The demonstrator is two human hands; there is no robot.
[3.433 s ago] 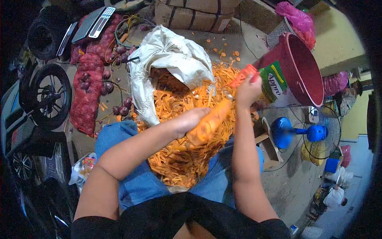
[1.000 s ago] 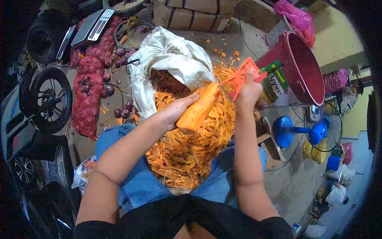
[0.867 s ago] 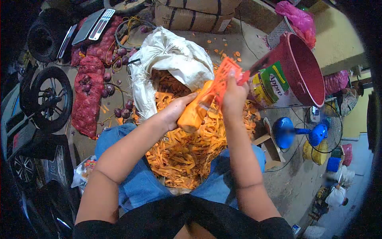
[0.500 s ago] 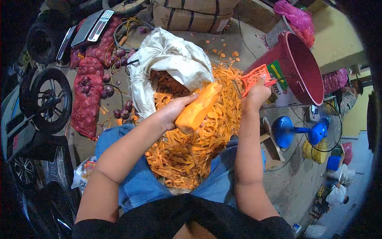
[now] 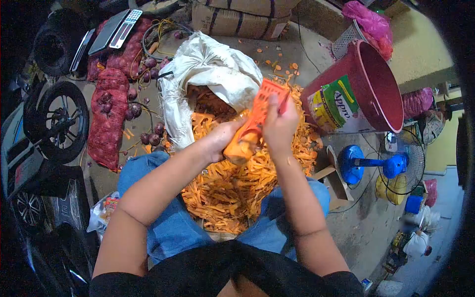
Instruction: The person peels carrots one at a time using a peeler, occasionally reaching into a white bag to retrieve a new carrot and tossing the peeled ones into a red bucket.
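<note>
My left hand (image 5: 221, 139) is closed around a thick orange carrot (image 5: 237, 152), its blunt end toward me. My right hand (image 5: 281, 124) grips a red-orange plastic peeler (image 5: 266, 100) with slots in its wide body. The peeler lies over the carrot, touching it or very close; its blade is blurred and hidden. Beneath both hands spreads a large heap of orange peelings (image 5: 222, 193) between my knees. Just beyond it, a white woven sack (image 5: 217, 64) gapes, with dark orange carrots (image 5: 210, 101) inside.
A large red bucket (image 5: 326, 94) stands to the right, near a blue fan (image 5: 352, 164) and a cardboard box (image 5: 336, 188). On the left are red net bags of onions (image 5: 106, 123), a scale (image 5: 121, 34) and a motorcycle (image 5: 62, 123). Taped cartons (image 5: 237, 20) line the back.
My right hand has brought the peeler leftward from beside the bucket onto the carrot. The carrot has shifted slightly in my left hand, which stays closed on it.
</note>
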